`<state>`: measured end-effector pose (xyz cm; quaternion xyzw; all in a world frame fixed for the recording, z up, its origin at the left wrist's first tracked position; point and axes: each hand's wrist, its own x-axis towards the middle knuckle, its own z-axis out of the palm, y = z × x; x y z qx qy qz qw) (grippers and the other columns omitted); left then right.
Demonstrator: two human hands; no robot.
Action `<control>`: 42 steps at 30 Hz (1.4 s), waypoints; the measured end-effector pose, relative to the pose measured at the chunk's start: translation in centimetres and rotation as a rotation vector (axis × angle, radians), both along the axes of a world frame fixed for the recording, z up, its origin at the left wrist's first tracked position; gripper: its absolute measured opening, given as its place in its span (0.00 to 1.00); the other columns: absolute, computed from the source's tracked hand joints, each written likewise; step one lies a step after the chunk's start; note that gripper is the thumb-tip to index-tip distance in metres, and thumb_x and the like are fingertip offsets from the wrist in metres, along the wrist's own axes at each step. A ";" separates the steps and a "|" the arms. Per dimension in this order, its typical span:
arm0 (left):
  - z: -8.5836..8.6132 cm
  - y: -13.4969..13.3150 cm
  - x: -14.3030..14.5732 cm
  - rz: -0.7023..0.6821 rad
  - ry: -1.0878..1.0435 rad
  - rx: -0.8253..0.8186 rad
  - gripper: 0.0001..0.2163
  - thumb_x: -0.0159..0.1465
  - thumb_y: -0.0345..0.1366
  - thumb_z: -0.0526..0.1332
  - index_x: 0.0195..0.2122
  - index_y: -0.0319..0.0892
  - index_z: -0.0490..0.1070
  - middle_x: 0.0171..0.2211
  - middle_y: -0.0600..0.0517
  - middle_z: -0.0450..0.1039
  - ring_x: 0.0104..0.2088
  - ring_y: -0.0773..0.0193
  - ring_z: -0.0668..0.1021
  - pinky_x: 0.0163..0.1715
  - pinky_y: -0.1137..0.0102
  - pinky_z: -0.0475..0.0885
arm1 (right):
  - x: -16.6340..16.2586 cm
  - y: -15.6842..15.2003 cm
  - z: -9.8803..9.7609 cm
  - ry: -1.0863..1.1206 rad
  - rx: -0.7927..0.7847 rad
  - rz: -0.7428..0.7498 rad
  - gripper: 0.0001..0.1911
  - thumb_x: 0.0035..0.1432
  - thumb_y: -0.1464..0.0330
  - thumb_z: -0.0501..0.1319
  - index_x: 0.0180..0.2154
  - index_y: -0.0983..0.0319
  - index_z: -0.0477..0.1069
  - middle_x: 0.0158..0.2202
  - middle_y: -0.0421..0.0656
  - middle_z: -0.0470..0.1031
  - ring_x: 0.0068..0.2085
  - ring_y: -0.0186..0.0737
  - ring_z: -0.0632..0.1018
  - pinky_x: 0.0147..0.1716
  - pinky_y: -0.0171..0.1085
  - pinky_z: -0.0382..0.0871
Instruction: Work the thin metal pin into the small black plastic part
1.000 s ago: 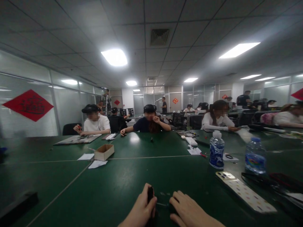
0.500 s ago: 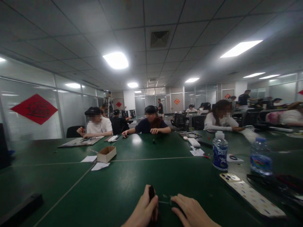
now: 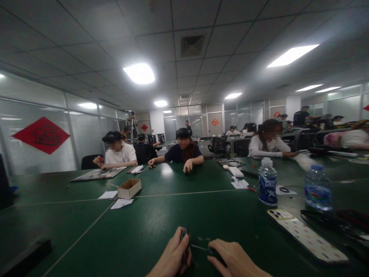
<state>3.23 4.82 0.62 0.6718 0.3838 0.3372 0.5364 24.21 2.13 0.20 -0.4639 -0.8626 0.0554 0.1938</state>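
At the bottom edge, my left hand (image 3: 173, 257) is closed around a small black object (image 3: 185, 233) that sticks up between thumb and fingers. My right hand (image 3: 230, 259) lies beside it on the green table (image 3: 138, 231), fingers curled over a small dark part that I cannot make out. A thin dark piece (image 3: 198, 247) runs between the two hands. Both wrists are cut off by the frame's edge.
A phone in a patterned case (image 3: 305, 234) lies to the right, with two water bottles (image 3: 267, 181) (image 3: 317, 187) behind it. A small cardboard box (image 3: 129, 188) and paper slips sit at mid-left. Several people work across the table. A dark bar (image 3: 25, 256) lies at bottom left.
My hands have stayed in place, sinking slightly in the frame as the view tilted up. The person opposite in the dark shirt lowered a hand from the face to the table.
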 end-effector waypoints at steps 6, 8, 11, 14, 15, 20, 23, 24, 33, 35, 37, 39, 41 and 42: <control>0.5 -0.4 -0.1 -0.010 -0.013 -0.034 0.22 0.58 0.59 0.49 0.36 0.43 0.56 0.19 0.61 0.59 0.17 0.74 0.58 0.16 0.77 0.49 | -0.1 -1.0 1.4 -0.018 -0.022 0.003 0.12 0.60 0.70 0.53 0.45 0.62 0.68 0.40 0.47 0.74 0.38 0.44 0.76 0.36 0.38 0.68; 0.5 -0.4 -0.1 -0.011 -0.012 -0.046 0.22 0.58 0.59 0.49 0.36 0.43 0.56 0.19 0.60 0.58 0.18 0.74 0.58 0.17 0.77 0.49 | -0.2 -1.1 1.5 -0.014 -0.018 -0.010 0.12 0.61 0.70 0.52 0.46 0.61 0.68 0.40 0.47 0.74 0.39 0.44 0.76 0.37 0.38 0.68; 0.3 -0.2 -0.2 -0.003 -0.014 -0.047 0.22 0.58 0.59 0.49 0.37 0.42 0.56 0.21 0.60 0.58 0.19 0.74 0.58 0.18 0.77 0.50 | -0.3 -1.0 1.2 -0.015 -0.019 -0.034 0.13 0.62 0.70 0.52 0.47 0.61 0.67 0.41 0.47 0.74 0.40 0.43 0.76 0.38 0.38 0.69; 0.1 -0.1 -0.2 -0.003 -0.017 -0.048 0.22 0.58 0.59 0.49 0.38 0.43 0.55 0.21 0.60 0.57 0.19 0.74 0.58 0.18 0.76 0.49 | -0.4 -0.9 0.9 -0.026 -0.007 -0.053 0.13 0.62 0.70 0.52 0.47 0.62 0.67 0.41 0.48 0.74 0.40 0.44 0.76 0.39 0.39 0.69; 0.1 0.0 -0.2 -0.002 -0.021 -0.049 0.22 0.58 0.59 0.49 0.38 0.43 0.55 0.21 0.60 0.57 0.19 0.74 0.57 0.18 0.76 0.48 | -0.4 -0.9 0.8 -0.022 0.000 -0.053 0.13 0.62 0.70 0.52 0.47 0.62 0.67 0.41 0.48 0.74 0.40 0.44 0.76 0.39 0.39 0.69; 0.5 -0.3 -0.1 -0.001 -0.042 -0.064 0.22 0.57 0.59 0.50 0.36 0.43 0.55 0.21 0.60 0.56 0.19 0.74 0.56 0.18 0.76 0.47 | -0.2 -0.9 0.7 0.035 0.020 -0.040 0.13 0.62 0.69 0.52 0.47 0.62 0.68 0.40 0.47 0.74 0.38 0.43 0.76 0.37 0.39 0.69; 0.9 -0.5 -0.1 0.001 -0.035 -0.064 0.22 0.57 0.59 0.50 0.35 0.43 0.54 0.22 0.60 0.56 0.20 0.74 0.56 0.18 0.76 0.48 | -0.2 -0.9 0.4 0.061 0.029 -0.037 0.13 0.62 0.68 0.51 0.47 0.62 0.68 0.40 0.47 0.75 0.38 0.43 0.76 0.37 0.39 0.68; 0.9 -0.5 0.0 0.002 -0.029 -0.063 0.22 0.57 0.59 0.50 0.35 0.43 0.54 0.22 0.60 0.56 0.20 0.74 0.56 0.19 0.76 0.48 | -0.2 -0.9 0.3 0.065 0.030 -0.038 0.13 0.62 0.68 0.51 0.47 0.62 0.68 0.40 0.47 0.74 0.38 0.43 0.76 0.38 0.39 0.68; 0.7 -0.5 -0.1 -0.013 -0.046 -0.091 0.20 0.58 0.57 0.51 0.35 0.43 0.55 0.22 0.59 0.58 0.21 0.74 0.58 0.20 0.76 0.49 | -0.1 -0.8 1.3 0.120 -0.053 -0.090 0.18 0.64 0.66 0.47 0.48 0.66 0.69 0.44 0.51 0.75 0.43 0.46 0.76 0.42 0.42 0.69; 0.8 -0.6 -0.1 -0.017 -0.030 -0.083 0.20 0.58 0.56 0.51 0.37 0.43 0.56 0.22 0.59 0.58 0.21 0.74 0.59 0.19 0.77 0.50 | 0.0 -0.7 1.5 0.146 -0.061 -0.111 0.19 0.64 0.64 0.47 0.48 0.66 0.69 0.44 0.51 0.75 0.44 0.46 0.76 0.44 0.41 0.68; 0.8 -0.7 0.0 -0.007 -0.020 -0.068 0.20 0.58 0.56 0.51 0.38 0.42 0.57 0.21 0.60 0.58 0.20 0.73 0.59 0.19 0.77 0.51 | 0.0 -0.7 1.5 0.146 -0.055 -0.096 0.19 0.63 0.64 0.48 0.47 0.66 0.70 0.43 0.51 0.75 0.43 0.46 0.76 0.43 0.41 0.69; 0.7 -0.7 0.1 0.006 -0.024 -0.063 0.21 0.58 0.56 0.51 0.38 0.42 0.57 0.20 0.60 0.58 0.19 0.73 0.59 0.17 0.77 0.51 | -0.1 -0.8 1.5 0.141 -0.049 -0.066 0.18 0.63 0.64 0.49 0.46 0.66 0.70 0.42 0.50 0.76 0.42 0.46 0.76 0.43 0.41 0.69; 0.6 -0.6 0.1 0.025 -0.038 -0.062 0.22 0.58 0.56 0.51 0.39 0.42 0.56 0.19 0.61 0.58 0.17 0.74 0.59 0.16 0.77 0.50 | -0.2 -1.0 1.4 0.141 -0.045 -0.045 0.18 0.62 0.64 0.49 0.46 0.65 0.70 0.42 0.50 0.76 0.42 0.45 0.77 0.43 0.40 0.69; 0.6 -0.6 0.2 0.035 -0.045 -0.063 0.22 0.58 0.57 0.52 0.40 0.42 0.56 0.19 0.61 0.59 0.16 0.74 0.59 0.15 0.77 0.50 | -0.2 -1.0 1.4 0.140 -0.043 -0.034 0.17 0.62 0.64 0.49 0.46 0.65 0.70 0.43 0.50 0.76 0.42 0.45 0.77 0.43 0.40 0.69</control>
